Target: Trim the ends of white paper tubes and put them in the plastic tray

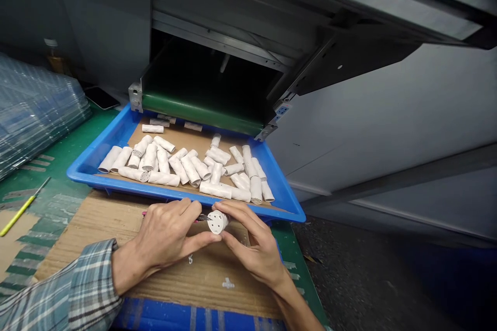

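Note:
My right hand (250, 240) is closed around a short white cylinder (216, 222). The flat end of that cylinder faces me and shows several small dark holes. My left hand (171, 232) is closed on a slim pointed metal tool (202, 217); a bit of pink shows behind the knuckles, and the rest is hidden by the fingers. Its tip meets the left side of the cylinder's end face. The left thumb reaches under the cylinder, at its lower edge. Both hands are above a cardboard sheet (174, 282) in front of the blue tray (285, 201).
Many white cylinders (190, 169) lie loose in the tray, below the end of a green conveyor belt (202, 113). At left are a yellow screwdriver-like tool (17, 215), stacked clear plastic trays (34, 108), a phone (101, 97) and a bottle (54, 56). White scraps (228, 283) dot the cardboard.

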